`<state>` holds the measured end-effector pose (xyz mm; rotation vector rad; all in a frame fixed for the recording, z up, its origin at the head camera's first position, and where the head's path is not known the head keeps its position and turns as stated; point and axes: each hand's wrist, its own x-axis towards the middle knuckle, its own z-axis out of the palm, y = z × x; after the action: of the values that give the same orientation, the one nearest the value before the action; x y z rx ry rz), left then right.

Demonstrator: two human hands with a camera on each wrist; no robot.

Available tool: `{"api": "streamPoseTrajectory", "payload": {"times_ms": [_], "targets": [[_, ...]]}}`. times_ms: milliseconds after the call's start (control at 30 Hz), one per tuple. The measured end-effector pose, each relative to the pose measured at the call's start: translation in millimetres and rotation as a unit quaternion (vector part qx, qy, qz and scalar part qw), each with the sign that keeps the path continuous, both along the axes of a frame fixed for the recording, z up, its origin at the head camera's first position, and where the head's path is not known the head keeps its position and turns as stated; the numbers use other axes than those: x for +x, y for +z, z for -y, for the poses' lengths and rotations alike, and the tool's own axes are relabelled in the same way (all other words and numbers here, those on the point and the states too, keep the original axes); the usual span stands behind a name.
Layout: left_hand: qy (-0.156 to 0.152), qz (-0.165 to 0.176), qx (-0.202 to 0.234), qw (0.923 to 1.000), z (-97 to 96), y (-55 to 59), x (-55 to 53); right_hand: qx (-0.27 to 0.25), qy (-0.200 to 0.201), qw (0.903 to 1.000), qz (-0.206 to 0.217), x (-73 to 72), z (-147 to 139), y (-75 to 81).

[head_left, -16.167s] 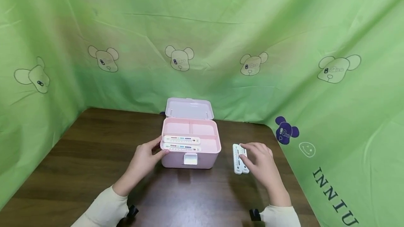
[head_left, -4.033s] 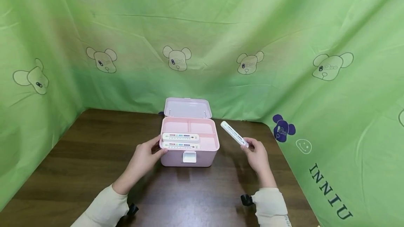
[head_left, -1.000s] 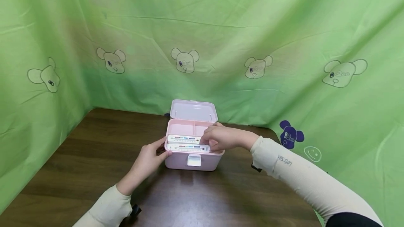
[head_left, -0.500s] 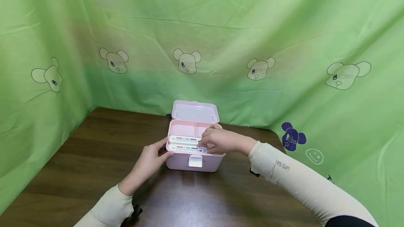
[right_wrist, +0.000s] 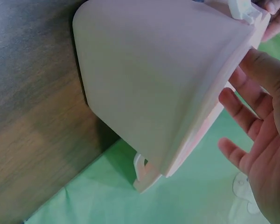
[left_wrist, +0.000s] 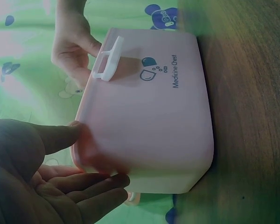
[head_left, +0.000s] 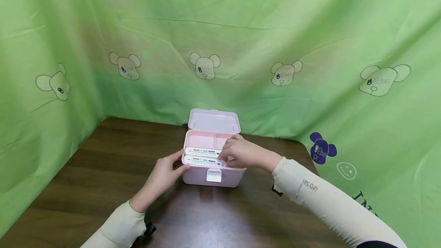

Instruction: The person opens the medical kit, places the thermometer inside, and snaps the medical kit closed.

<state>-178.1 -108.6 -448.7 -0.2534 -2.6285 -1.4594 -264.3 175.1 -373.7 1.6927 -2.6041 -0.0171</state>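
Note:
A pink medicine chest [head_left: 196, 176] stands on the table with its lid [head_left: 214, 121] raised at the back. In its front compartment lie two flat white thermometers with printed scales, a rear thermometer [head_left: 201, 152] and a front thermometer [head_left: 202, 161]. My left hand [head_left: 166, 174] holds the chest's front left corner, thumb at the front rim and fingers along the side. Reaching in over the right rim, my right hand [head_left: 244, 153] pinches the right end of the front thermometer; its fingertips are partly hidden. The right wrist view shows thumb and index finger passing behind the chest's rim [right_wrist: 214, 79].
The chest has two further compartments at the back, split by a pink divider [head_left: 215, 139]. A white latch [head_left: 214, 175] hangs on its front. Dark wood table [head_left: 113, 156] surrounds it, and a green printed curtain [head_left: 155, 98] rises behind and on both sides.
Sixteen seconds ago two thermometers lay right of the chest; later the right hand lifted them. That hand is now inside the chest. Over the last second the front thermometer has shifted slightly left.

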Motion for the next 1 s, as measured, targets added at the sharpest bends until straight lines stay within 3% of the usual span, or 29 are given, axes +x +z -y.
{"api": "streamPoseTrajectory", "payload": {"times_ms": [100, 267, 600, 800, 1000], "targets": [[-0.002, -0.001, 0.002, 1.0000, 1.5, -0.1, 0.9, -0.013, -0.014, 0.9996, 0.021, 0.1, -4, 3.3], [-0.003, -0.001, -0.005, 1.0000, 4.4, 3.3, -1.3, -0.054, -0.073, 0.9953, 0.032, -2.5, -16, 9.8], [0.008, 0.005, -0.043, 0.9991, 15.3, 23.7, -16.8, -0.144, -0.152, 0.9771, 0.039, -10.5, -48, 6.7], [0.005, 0.014, -0.039, 0.9991, 22.6, 26.4, -32.8, -0.206, -0.224, 0.9505, 0.064, -10.2, -62, 1.6], [0.004, 0.037, -0.017, 0.9992, 26.4, 29.4, -58.8, -0.285, -0.284, 0.9069, 0.123, -17.8, -69, -9.8]]}}
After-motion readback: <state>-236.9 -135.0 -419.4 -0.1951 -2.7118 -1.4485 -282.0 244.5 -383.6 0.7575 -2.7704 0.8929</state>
